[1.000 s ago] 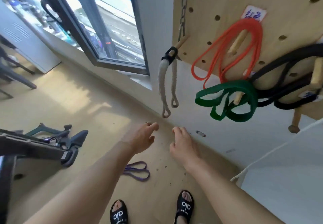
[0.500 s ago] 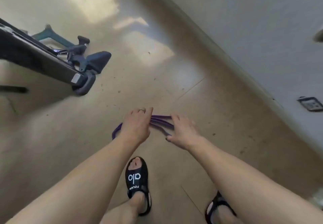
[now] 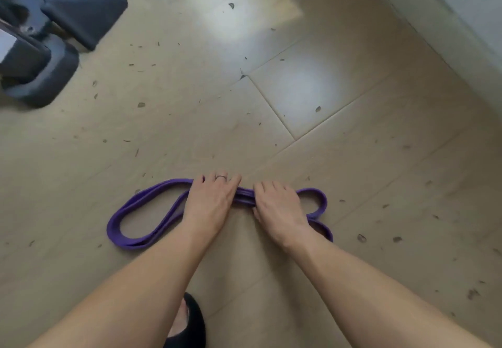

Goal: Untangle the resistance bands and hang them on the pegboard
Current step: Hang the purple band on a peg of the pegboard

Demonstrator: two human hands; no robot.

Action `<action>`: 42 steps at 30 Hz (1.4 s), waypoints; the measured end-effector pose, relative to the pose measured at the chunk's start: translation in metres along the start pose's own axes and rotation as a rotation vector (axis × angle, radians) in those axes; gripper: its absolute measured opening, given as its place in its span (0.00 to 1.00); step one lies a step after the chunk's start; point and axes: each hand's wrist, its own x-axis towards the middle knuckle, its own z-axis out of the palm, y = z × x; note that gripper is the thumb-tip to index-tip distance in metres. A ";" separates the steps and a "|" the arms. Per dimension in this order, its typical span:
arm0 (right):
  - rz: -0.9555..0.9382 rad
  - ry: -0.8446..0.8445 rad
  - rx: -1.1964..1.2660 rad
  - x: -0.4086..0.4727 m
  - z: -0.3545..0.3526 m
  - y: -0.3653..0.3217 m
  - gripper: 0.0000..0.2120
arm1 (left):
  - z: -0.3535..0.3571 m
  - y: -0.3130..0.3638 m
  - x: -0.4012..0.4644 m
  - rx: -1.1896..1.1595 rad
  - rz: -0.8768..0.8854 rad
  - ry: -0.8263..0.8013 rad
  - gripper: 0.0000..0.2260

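Purple resistance band (image 3: 127,218) lies on the floor (image 3: 353,157), flat rubbery strap folded into layered loops: big loop out left, smaller one right, strands bunched in the middle. Vs 0.5 s ago: camera dropped closer, wall outlet gone from view, both hands now down on the bunched middle. Left hand (image 3: 210,203), ring on one finger, curls over the strands; right hand (image 3: 277,206) does the same just beside it, the two nearly touching. Floor is glossy beige tile w/ grout lines and dark specks. Black sandal (image 3: 190,326) at bottom edge. Grey padded equipment foot (image 3: 68,16) near top-left corner.
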 end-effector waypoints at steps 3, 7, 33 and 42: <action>-0.034 -0.009 0.082 -0.013 -0.017 0.005 0.12 | -0.014 0.005 -0.014 -0.083 0.060 -0.051 0.13; 0.012 0.021 0.224 -0.056 -0.092 0.009 0.17 | -0.065 0.007 -0.060 -0.184 0.174 0.004 0.30; 0.718 0.791 0.626 -0.542 -0.733 0.135 0.12 | -0.849 0.174 -0.386 -0.129 0.923 0.280 0.14; 0.769 0.929 0.607 -0.661 -0.787 0.179 0.12 | -0.936 0.288 -0.440 -0.212 1.111 0.291 0.13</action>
